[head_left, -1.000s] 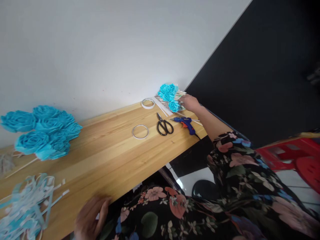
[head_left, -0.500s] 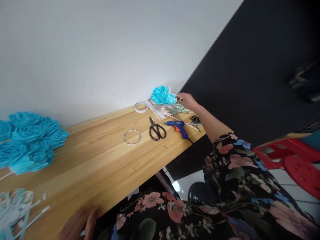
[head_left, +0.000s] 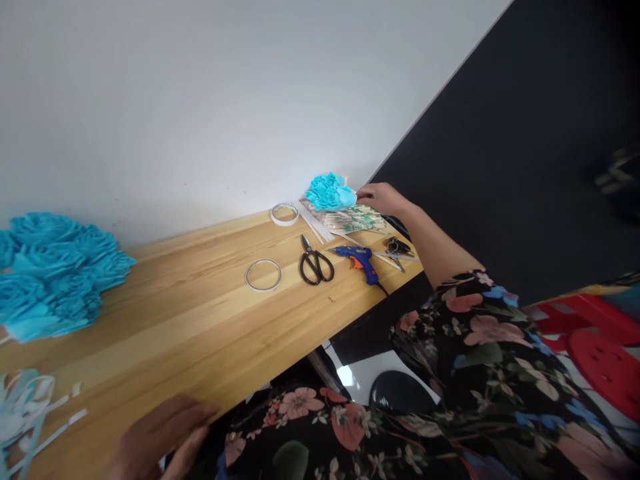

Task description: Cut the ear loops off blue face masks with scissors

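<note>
My right hand [head_left: 383, 198] reaches to the back right corner of the table, its fingers curled together right beside a bunch of light blue paper flowers [head_left: 331, 192]. What is between those fingertips is hidden. The flowers lie by a pile of thin wrapped sticks [head_left: 350, 218]. At the near edge of the table, my left hand [head_left: 163, 433] rests with fingers stretched and thumb apart; it is slightly blurred. Closest to my right arm are a blue hot glue gun [head_left: 361, 260] and black-handled scissors [head_left: 315, 263].
A wider tape roll [head_left: 285, 215] and a thin ring [head_left: 263, 275] lie mid-table. Larger blue paper flowers [head_left: 55, 273] and pale strips [head_left: 23, 413] occupy the left. Dark keys or clips [head_left: 399, 247] sit near the right edge. A red stool [head_left: 605, 367] stands on the floor.
The view has shifted slightly. My right hand stays beside the small flower bunch, and more of the stick pile shows. My left hand has moved a little up and right along the edge.
</note>
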Tool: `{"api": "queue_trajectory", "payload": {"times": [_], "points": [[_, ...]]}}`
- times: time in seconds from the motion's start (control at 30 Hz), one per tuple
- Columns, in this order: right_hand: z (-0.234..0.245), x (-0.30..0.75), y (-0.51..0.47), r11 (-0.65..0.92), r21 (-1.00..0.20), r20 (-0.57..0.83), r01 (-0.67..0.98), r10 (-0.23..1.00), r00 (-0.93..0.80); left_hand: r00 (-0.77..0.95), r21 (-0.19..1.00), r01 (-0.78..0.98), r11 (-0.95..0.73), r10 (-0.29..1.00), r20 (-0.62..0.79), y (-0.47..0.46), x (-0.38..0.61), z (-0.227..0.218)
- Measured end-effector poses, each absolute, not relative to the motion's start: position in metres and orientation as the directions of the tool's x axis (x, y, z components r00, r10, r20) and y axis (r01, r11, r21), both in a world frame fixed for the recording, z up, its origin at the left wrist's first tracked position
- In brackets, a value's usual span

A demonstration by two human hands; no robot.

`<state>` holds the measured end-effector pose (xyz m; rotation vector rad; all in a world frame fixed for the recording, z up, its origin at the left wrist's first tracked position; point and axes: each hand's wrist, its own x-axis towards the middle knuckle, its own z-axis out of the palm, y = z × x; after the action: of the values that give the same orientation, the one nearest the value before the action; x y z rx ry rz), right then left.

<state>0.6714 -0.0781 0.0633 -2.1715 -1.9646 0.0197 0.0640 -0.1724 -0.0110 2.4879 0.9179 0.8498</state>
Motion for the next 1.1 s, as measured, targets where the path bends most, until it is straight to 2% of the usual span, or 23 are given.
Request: {"api": "queue_trajectory", "payload": {"times": [0.07, 0.1, 0.2, 0.27, 0.33, 0.47, 0.63, 0.73, 0.83, 0.93, 1.0, 1.03, 1.1], "points": [[0.070, 0.660, -0.082, -0.074, -0.041, 0.095, 0.996, 0.992, 0.078, 0.812, 0.479, 0.269, -0.836, 0.464, 0.354, -0.162, 0.110, 0.018], [0.074, 0.652, -0.084, -0.068, 0.032, 0.075, 0.997, 0.995, 0.066, 0.861, 0.484, 0.191, -0.854, 0.382, 0.335, -0.155, 0.140, 0.029], [0.085, 0.626, -0.092, -0.052, 0.215, 0.033, 0.975, 0.998, 0.046, 0.944, 0.479, -0.035, -0.877, 0.129, 0.304, -0.134, 0.248, 0.040], [0.091, 0.610, -0.095, -0.042, 0.278, 0.004, 0.960, 0.999, 0.043, 0.963, 0.430, -0.090, -0.898, 0.032, 0.268, -0.121, 0.323, 0.029], [0.094, 0.601, -0.097, -0.028, 0.319, -0.025, 0.947, 0.999, 0.038, 0.977, 0.379, -0.026, -0.925, 0.056, 0.205, -0.109, 0.388, 0.011], [0.093, 0.602, -0.095, 0.011, 0.366, -0.065, 0.931, 0.998, 0.014, 0.968, 0.281, 0.135, -0.950, 0.187, 0.169, -0.084, 0.479, -0.020], [0.082, 0.614, -0.089, 0.087, 0.368, -0.094, 0.926, 0.994, -0.057, 0.929, 0.279, 0.299, -0.912, 0.345, 0.133, -0.055, 0.525, -0.038], [0.080, 0.623, -0.086, 0.162, 0.282, -0.037, 0.946, 0.987, -0.158, 0.911, 0.339, 0.387, -0.858, 0.413, 0.006, -0.048, 0.535, -0.036], [0.089, 0.638, -0.083, 0.249, 0.027, 0.164, 0.968, 0.954, -0.251, 0.908, 0.384, 0.406, -0.829, 0.413, -0.067, -0.048, 0.537, -0.027], [0.103, 0.662, -0.070, 0.255, -0.300, 0.453, 0.919, 0.886, -0.098, 0.916, 0.406, 0.382, -0.830, 0.399, -0.046, -0.051, 0.534, -0.019], [0.106, 0.679, -0.055, 0.268, -0.449, 0.543, 0.852, 0.840, 0.023, 0.917, 0.429, 0.378, -0.821, 0.395, -0.052, -0.053, 0.532, -0.016], [0.104, 0.686, -0.047, 0.269, -0.473, 0.565, 0.839, 0.823, 0.055, 0.918, 0.441, 0.376, -0.815, 0.392, -0.057, -0.054, 0.530, -0.015], [0.094, 0.700, -0.030, 0.239, -0.416, 0.567, 0.878, 0.823, 0.045, 0.920, 0.457, 0.369, -0.809, 0.387, -0.057, -0.054, 0.528, -0.014]]}}
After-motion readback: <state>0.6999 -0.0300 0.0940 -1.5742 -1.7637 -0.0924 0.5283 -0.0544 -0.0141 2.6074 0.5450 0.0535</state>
